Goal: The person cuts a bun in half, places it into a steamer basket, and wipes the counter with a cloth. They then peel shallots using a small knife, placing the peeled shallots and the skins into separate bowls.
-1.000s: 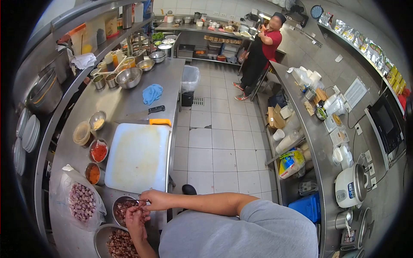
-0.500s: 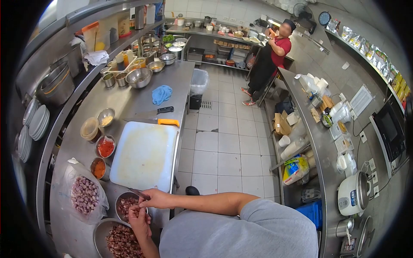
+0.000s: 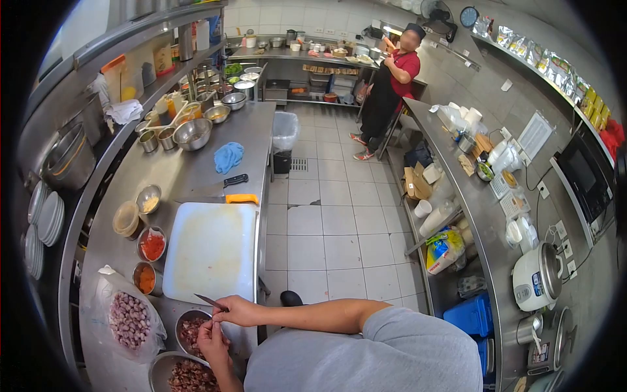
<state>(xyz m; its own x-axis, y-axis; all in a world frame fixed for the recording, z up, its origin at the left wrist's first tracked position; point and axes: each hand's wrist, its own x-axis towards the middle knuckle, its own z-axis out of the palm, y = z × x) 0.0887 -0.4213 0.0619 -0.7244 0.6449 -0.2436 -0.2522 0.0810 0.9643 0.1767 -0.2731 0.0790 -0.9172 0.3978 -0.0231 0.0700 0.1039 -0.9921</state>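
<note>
My right hand (image 3: 236, 311) is closed on a small knife (image 3: 208, 300), whose blade points left over the near edge of the cutting board. Just below, my left hand (image 3: 213, 341) has its fingers pinched together against the right fingertips; whatever they hold is too small to make out. Both hands are over the right side of a metal bowl (image 3: 180, 332) with reddish-brown pieces in it. Nearer to me, a larger bowl (image 3: 154, 377) contains more dark reddish-brown pieces. On the left lies an open plastic bag of small purple shallots (image 3: 130, 320).
A white cutting board (image 3: 209, 251) lies ahead, with a yellow-handled tool (image 3: 241, 198), a black-handled knife (image 3: 235, 180) and a blue cloth (image 3: 228, 157) beyond. Cups of red (image 3: 152, 245) and orange (image 3: 144, 277) pieces stand left. A co-worker (image 3: 388, 91) stands across the aisle.
The view has shifted, so the counter sits slightly further left and lower. The small knife's blade shows more clearly above the bowl. Both hands stay close together.
</note>
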